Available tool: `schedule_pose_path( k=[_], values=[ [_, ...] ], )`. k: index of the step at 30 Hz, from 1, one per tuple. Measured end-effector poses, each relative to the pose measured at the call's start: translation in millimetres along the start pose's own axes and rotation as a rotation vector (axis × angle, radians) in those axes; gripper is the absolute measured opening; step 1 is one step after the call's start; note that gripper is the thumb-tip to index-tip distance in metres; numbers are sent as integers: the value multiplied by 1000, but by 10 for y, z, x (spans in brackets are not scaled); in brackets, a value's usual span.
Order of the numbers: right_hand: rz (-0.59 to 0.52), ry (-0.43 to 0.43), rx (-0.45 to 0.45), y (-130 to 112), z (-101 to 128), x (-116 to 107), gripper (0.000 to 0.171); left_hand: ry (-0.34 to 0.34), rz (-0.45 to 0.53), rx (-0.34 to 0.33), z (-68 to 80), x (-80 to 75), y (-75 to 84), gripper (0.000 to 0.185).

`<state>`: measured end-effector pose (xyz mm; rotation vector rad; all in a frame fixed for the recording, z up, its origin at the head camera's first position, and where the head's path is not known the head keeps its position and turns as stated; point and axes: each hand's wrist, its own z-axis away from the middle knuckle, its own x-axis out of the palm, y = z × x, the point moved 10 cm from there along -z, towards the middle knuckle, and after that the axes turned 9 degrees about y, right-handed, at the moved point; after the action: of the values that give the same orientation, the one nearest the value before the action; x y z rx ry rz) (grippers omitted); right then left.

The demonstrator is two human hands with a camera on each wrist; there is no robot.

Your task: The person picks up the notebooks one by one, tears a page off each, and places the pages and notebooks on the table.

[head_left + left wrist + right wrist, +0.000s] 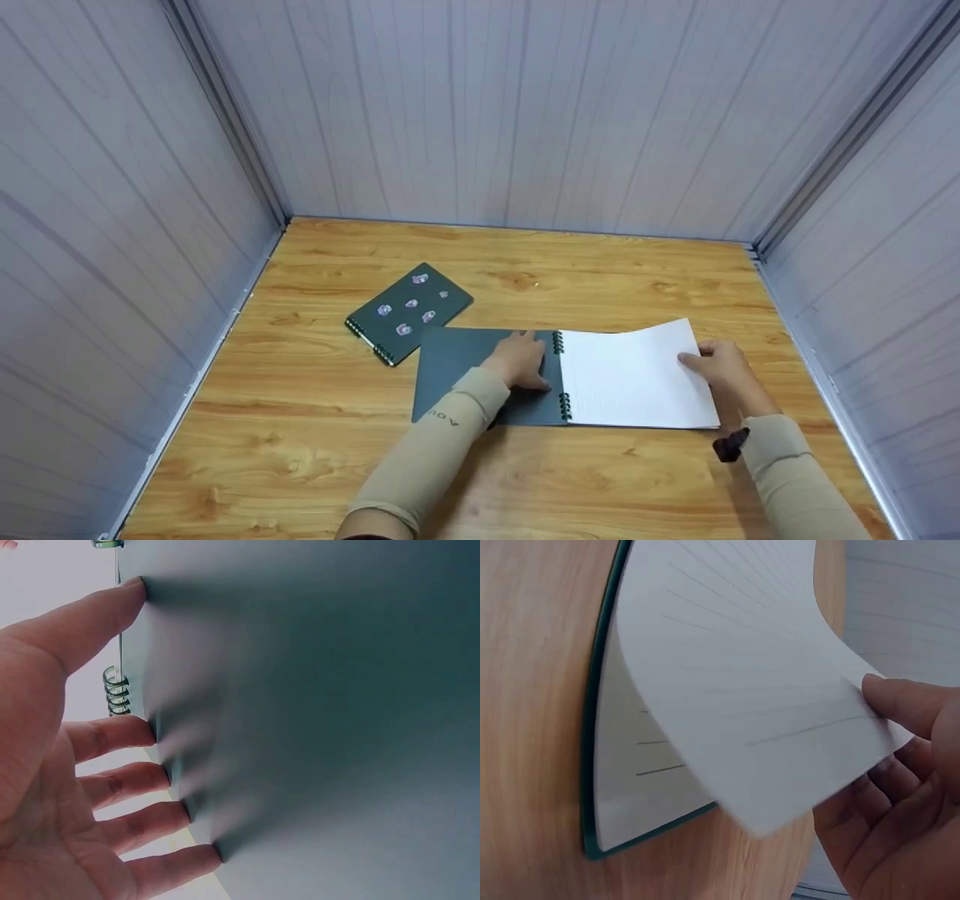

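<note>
Left hand (519,360) flat, fingers (120,733) straight and spread — right hand (718,363) pinching, thumb over fingers (900,701).

Both arms are covered in snug beige stretch-fabric sleeves, the left sleeve (442,442) and the right sleeve (795,480), running right down to the wrists. The left one has small dark lettering printed near the cuff, too small to read properly. A little dark strap or tab (730,445) sticks out at about 9 o'clock from the right cuff. Both the left hand (520,360) and right hand (721,363) are bare, no gloves or rings showing.
</note>
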<state>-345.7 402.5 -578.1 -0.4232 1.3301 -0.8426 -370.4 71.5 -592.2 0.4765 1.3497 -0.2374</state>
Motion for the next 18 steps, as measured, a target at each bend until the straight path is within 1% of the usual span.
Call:
schedule_pose_path(
  k=[2, 4, 9, 14, 16, 18],
  values=[
    [0, -13, -15, -26, 9, -25, 49, -4, 8, -7, 7, -1, -2, 79],
    [-27, -31, -15, -48, 22, -49, 53, -9, 13, -9, 12, 8, -4, 80],
    [-129, -69, 14, -105, 54, -95, 48, -10, 5, -2, 14, 18, 4, 80],
    [-294, -110, 44, -151, 64, -94, 47, -7, 5, 12, 17, -3, 15, 79],
    [-376, -125, 63, -148, 65, -81, 41, -6, 7, 19, 10, 8, 15, 80],
    [-426, -123, 91, -121, 64, -73, 34, -8, 6, 25, 2, 22, 18, 81]
  ],
)
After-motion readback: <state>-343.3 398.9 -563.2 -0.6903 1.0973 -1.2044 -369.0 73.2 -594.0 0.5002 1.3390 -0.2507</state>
